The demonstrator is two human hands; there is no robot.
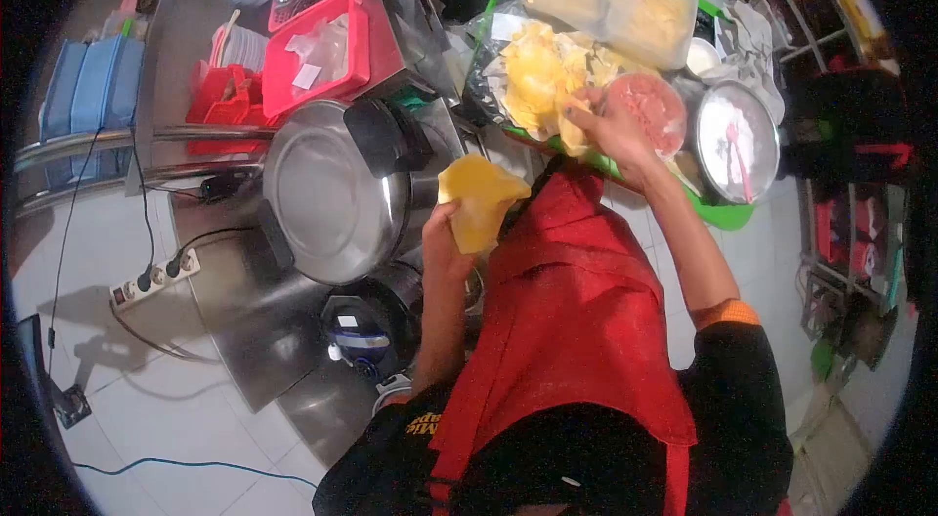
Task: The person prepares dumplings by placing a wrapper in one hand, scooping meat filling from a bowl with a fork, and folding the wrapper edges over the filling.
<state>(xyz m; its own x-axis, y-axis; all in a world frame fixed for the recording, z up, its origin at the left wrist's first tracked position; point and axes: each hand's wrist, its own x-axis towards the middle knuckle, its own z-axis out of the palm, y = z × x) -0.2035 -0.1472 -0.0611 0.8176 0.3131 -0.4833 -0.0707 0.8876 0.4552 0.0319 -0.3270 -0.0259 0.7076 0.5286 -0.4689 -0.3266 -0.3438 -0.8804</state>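
Observation:
My left hand (443, 231) grips a thin yellow dough wrapper (481, 205) by its edge, held out above the red apron. My right hand (618, 128) pinches another yellow piece (575, 130) at the front of a loose pile of yellow wrappers (532, 66). Just beside the right hand sits a round container of pink minced filling (653, 107). Further right is a metal bowl (769, 147) of white contents, with a pink spoon (740, 162) in it.
Two clear tubs (653, 20) of yellow pieces stand behind the pile on a green tray (725, 214). To the left are a large metal pot (327, 189), red baskets (315, 62) and a power strip (154, 279) with cords.

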